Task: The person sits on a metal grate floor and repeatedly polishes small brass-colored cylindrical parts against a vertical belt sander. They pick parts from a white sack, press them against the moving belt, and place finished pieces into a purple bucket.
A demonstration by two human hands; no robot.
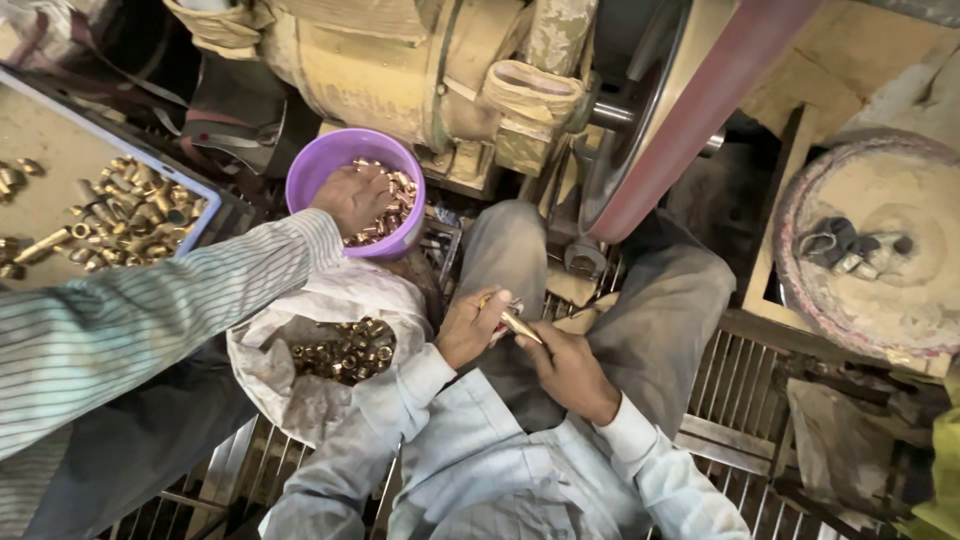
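Both hands on one small brass piece over my lap

Left fingers (470,325) and right fingers (565,365) pinch the brass fitting (520,325) end to end; feels like it'd be hard, smooth, slippery, so I grip its sides.

brass fitting (520,326) | slender, tapered | tilted | held above lap

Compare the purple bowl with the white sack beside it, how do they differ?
The purple bowl is rigid, round and smooth; the white sack is soft, crumpled and grimy. A co-worker's hand in a striped sleeve reaches into the bowl; no hand touches the sack. Both hold small brass fittings.
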